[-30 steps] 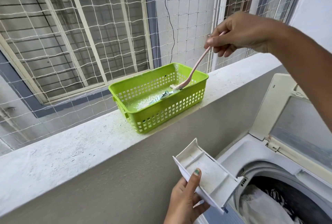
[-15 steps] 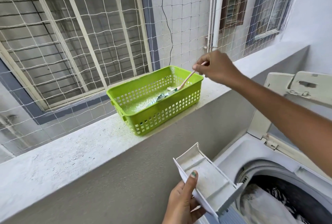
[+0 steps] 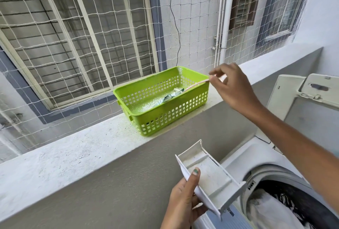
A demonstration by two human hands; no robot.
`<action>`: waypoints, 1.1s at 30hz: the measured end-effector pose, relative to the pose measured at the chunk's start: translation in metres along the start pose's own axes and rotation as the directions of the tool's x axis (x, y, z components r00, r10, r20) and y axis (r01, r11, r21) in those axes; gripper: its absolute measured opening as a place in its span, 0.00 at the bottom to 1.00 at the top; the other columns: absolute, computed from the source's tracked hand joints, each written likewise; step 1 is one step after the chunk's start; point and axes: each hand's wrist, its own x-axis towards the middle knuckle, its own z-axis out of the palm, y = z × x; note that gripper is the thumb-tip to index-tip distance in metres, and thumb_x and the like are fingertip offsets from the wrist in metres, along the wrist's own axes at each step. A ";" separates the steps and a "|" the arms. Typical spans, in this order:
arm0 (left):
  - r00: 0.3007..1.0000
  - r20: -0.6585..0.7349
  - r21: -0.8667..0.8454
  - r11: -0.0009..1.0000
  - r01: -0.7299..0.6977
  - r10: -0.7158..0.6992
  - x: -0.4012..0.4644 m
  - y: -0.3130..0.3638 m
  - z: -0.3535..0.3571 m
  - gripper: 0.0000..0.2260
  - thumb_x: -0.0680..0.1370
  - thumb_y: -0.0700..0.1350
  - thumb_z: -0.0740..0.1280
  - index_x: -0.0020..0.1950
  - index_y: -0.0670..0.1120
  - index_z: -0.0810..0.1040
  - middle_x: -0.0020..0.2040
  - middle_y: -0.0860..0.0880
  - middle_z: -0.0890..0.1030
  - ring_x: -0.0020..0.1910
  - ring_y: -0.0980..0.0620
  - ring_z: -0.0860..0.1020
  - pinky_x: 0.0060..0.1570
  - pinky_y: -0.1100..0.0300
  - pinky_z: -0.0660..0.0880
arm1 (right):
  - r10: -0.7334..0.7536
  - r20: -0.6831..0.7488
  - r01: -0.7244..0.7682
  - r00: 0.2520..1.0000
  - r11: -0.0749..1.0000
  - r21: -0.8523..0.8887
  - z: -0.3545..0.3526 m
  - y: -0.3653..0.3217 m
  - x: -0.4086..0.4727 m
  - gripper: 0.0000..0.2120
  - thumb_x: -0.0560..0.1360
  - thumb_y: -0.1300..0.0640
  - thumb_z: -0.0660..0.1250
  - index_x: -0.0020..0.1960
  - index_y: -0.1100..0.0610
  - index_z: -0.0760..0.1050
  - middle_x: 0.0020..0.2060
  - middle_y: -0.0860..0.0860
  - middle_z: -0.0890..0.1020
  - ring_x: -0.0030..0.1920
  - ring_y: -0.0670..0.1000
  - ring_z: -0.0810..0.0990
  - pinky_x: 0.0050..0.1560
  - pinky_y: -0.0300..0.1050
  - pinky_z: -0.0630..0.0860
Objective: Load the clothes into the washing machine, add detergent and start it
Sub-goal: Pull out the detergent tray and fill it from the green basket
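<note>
On ledge: green basket point(image 3: 165, 116), perforated, powder-dusted.
Right hand point(image 3: 233, 89): pinched pink spoon point(image 3: 194, 84).
Left hand point(image 3: 183, 201): gripped white detergent drawer point(image 3: 212, 179), powder-filmed.

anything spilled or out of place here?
Yes. White powder is dusted over the green basket floor, its far rim, and the ledge beside it. The detergent drawer is out of the washing machine, held tilted in the left hand, with residue inside.
</note>
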 end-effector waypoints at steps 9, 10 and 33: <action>0.993 -0.002 0.166 0.979 -0.114 0.116 0.005 0.010 0.014 0.29 0.61 0.68 0.68 0.53 0.50 0.83 0.49 0.50 0.85 0.50 0.54 0.83 0.49 0.59 0.76 | 0.302 0.782 -0.564 0.545 0.823 0.075 -0.035 0.022 -0.137 0.17 0.66 0.28 0.56 0.48 0.35 0.72 0.46 0.30 0.75 0.45 0.27 0.74 0.43 0.29 0.67; 0.992 0.016 0.198 0.971 -0.130 0.129 0.005 0.013 0.018 0.29 0.62 0.69 0.67 0.54 0.51 0.83 0.50 0.51 0.85 0.51 0.55 0.83 0.51 0.59 0.75 | 0.334 0.777 -0.659 0.534 0.740 0.134 -0.037 0.026 -0.145 0.18 0.65 0.28 0.59 0.49 0.36 0.73 0.46 0.28 0.75 0.44 0.26 0.73 0.46 0.29 0.67; 0.417 0.176 0.845 0.080 -0.528 0.892 0.002 0.202 0.031 0.09 0.73 0.60 0.65 0.40 0.57 0.79 0.36 0.59 0.82 0.37 0.60 0.80 0.42 0.55 0.79 | 0.653 0.371 -0.705 0.660 0.369 0.606 -0.028 0.099 -0.018 0.05 0.76 0.62 0.65 0.42 0.61 0.75 0.34 0.55 0.78 0.29 0.51 0.78 0.25 0.40 0.78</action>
